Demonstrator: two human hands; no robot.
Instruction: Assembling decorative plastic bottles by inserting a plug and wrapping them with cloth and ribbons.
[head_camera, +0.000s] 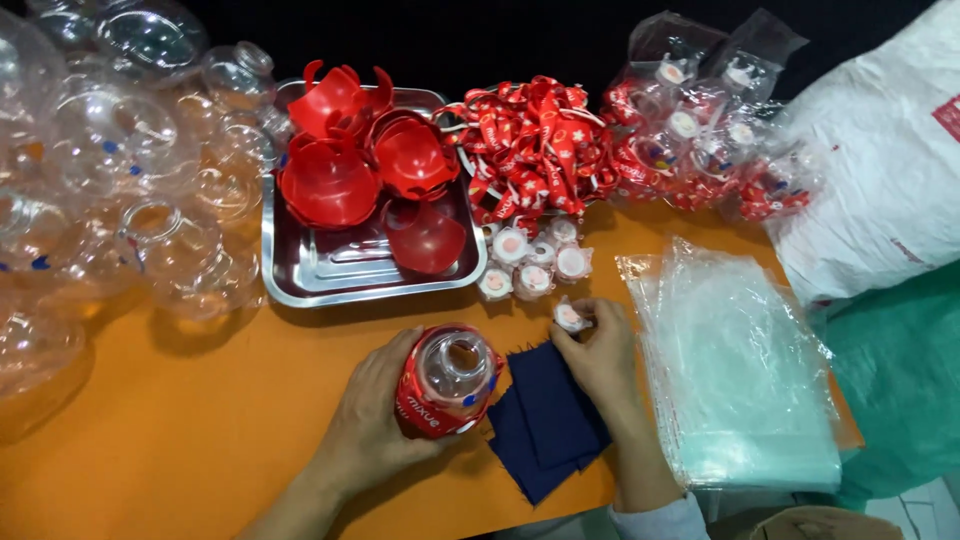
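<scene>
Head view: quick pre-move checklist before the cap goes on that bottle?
1. Bottle held steady by left hand: ok.
2. Bottle mouth facing up and open: ok.
3. White cap in right hand fingertips: ok.
4. Cap's orientation: cannot tell, mostly hidden.
5. Path from cap to bottle free; dark blue cloth lies flat below: ok.
6. Spare caps within reach beside steel tray: ok.

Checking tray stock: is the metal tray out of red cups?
No: the metal tray holds several red cups, stacked and loose, while the left hand grips a clear bottle on the orange table.
</scene>
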